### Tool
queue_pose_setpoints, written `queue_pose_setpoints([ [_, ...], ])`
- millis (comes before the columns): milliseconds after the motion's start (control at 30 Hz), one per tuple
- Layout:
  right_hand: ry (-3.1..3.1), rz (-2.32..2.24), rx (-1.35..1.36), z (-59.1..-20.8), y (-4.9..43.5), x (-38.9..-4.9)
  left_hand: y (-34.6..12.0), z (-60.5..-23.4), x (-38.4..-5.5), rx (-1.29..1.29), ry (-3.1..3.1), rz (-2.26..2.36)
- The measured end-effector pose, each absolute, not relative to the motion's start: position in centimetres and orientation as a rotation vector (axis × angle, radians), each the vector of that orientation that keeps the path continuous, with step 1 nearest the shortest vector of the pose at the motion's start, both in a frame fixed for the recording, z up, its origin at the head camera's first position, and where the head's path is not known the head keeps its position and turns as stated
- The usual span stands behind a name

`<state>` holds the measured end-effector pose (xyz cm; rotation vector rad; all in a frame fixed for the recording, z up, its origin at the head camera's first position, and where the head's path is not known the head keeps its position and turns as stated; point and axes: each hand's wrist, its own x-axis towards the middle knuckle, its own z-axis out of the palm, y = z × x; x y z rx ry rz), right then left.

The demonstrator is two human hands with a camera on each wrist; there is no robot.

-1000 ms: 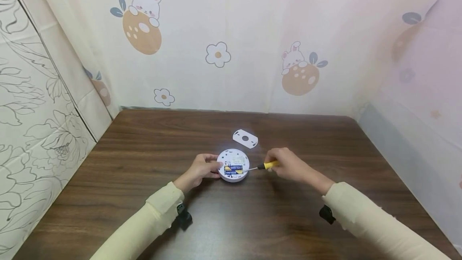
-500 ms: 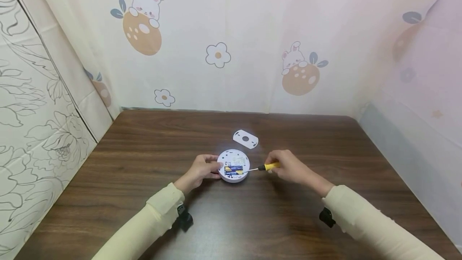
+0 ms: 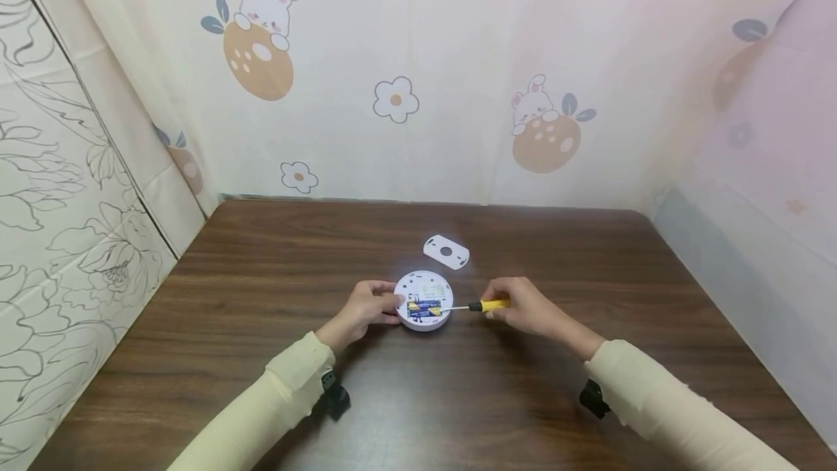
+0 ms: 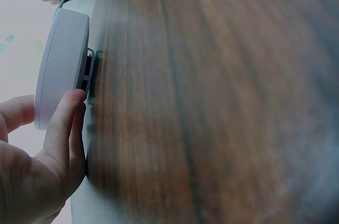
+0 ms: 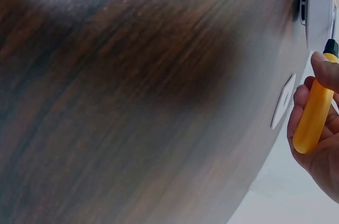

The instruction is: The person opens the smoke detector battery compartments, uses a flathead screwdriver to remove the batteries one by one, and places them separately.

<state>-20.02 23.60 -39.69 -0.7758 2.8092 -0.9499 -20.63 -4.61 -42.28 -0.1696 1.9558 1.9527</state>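
Observation:
A round white smoke alarm [image 3: 410,283] lies back up near the middle of the table, with blue and yellow batteries [image 3: 425,309] showing in its open compartment. My left hand [image 3: 363,310] grips its left side, the thumb on the upper face and fingers at the rim and below. The left wrist view shows the alarm's thick side wall [image 4: 62,60] edge-on. From the right, my right hand [image 3: 526,307] holds a screwdriver [image 3: 495,304] by its yellow handle [image 5: 313,115]. The thin shaft reaches over the rim to the right ends of the batteries; the exact tip contact is too small to tell.
Behind the alarm lies a flat white mounting plate [image 3: 434,247] with a round hole. The dark wood-grain table [image 3: 418,398] runs back to a patterned curtain [image 3: 451,42], with more cloth along both sides. A small black camera [image 3: 593,398] sits at the right wrist.
My right hand has come slightly down and toward the front, so the screwdriver now lies nearer level. My left hand and the smoke alarm have stayed put.

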Motion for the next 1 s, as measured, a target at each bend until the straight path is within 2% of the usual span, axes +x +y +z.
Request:
queue_pose_setpoints([
  [433, 2.772, -1.001, -0.738, -39.77, 22.88, -20.0, -3.88, -42.56, -20.43, -0.091, 1.883, 1.999],
  [600, 2.831, -1.013, -0.633, -39.44, 23.26, -20.21, -4.09, -42.45, -20.43, -0.104, 1.888, 2.002],
  [1000, 2.792, -1.039, -0.634, -39.07, 23.14, -20.11, -4.29, -42.53, -20.29, -0.154, 1.89, 2.006],
])
